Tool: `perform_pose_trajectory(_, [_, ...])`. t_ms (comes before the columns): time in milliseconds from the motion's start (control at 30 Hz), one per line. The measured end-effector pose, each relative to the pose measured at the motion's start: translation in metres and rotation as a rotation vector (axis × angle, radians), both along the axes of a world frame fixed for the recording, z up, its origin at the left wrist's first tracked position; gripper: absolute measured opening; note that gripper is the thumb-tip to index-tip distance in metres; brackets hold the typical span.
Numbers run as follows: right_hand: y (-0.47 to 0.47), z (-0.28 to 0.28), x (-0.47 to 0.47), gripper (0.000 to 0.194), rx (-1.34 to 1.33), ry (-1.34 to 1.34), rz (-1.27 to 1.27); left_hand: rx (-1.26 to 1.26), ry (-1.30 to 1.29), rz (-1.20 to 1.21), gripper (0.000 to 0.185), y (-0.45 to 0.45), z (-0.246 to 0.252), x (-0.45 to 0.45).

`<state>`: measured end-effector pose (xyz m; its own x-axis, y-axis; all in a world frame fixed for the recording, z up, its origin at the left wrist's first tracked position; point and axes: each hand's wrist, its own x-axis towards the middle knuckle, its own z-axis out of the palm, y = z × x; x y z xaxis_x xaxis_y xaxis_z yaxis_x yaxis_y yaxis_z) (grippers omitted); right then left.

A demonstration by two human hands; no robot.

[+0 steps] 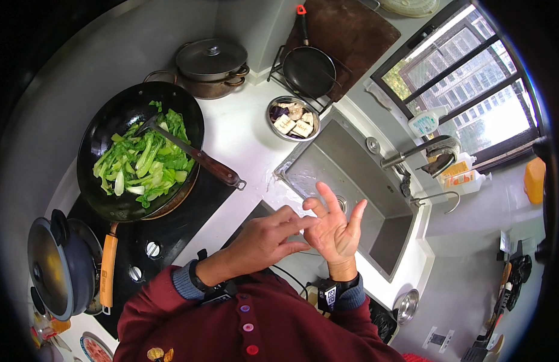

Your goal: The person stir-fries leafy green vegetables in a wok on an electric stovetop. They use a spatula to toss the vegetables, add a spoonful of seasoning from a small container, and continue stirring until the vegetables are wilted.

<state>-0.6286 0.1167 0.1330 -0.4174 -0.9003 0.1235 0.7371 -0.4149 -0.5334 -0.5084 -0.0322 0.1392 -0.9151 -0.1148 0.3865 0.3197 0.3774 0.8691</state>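
My left hand (270, 240) reaches across in front of my body, its fingertips at the fingers of my right hand (336, 231), whose palm is turned up with the fingers spread. No object shows in either hand. To the left, a black wok (91, 140) on the hob holds chopped leafy greens (148, 158). A spatula with a wooden handle (216, 167) rests in the wok, its handle over the rim. Beyond my hands, a metal bowl (272, 129) of cut eggplant pieces (295, 120) stands beside the steel sink (324, 149).
A lidded pot (211, 63) and a small frying pan (308, 70) stand at the back. The tap (410, 154) arches over the sink. A blue lidded pan (57, 271) sits at the left of the black hob (170, 240). A plate of meat (96, 348) lies at lower left.
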Motion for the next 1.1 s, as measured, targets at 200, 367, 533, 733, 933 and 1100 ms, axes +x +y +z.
perform_pose_trajectory(200, [0.001,0.001,0.006,0.094,0.354,-0.068,-0.072,-0.036,0.215,0.017,0.024,0.003,-0.01,-0.007])
perform_pose_trajectory(367, [-0.001,-0.003,-0.002,0.093,0.239,0.066,0.098,0.107,0.239,-0.113,0.022,-0.002,-0.008,0.002])
perform_pose_trajectory(533, [-0.003,0.004,-0.027,0.068,0.207,0.73,0.216,0.254,0.18,-0.205,0.019,-0.014,-0.006,0.023])
perform_pose_trajectory(733, [-0.022,0.002,-0.038,0.027,0.78,1.152,-0.21,0.206,0.051,-0.23,0.007,-0.04,-0.009,0.061])
perform_pose_trajectory(933, [-0.044,0.028,-0.018,0.023,0.762,1.526,-0.409,0.249,-0.184,-0.277,0.02,-0.054,-0.014,0.091])
perform_pose_trajectory(1100, [-0.074,0.033,0.005,0.019,0.597,1.536,-0.431,0.11,-0.307,-0.112,0.013,-0.054,-0.009,0.116])
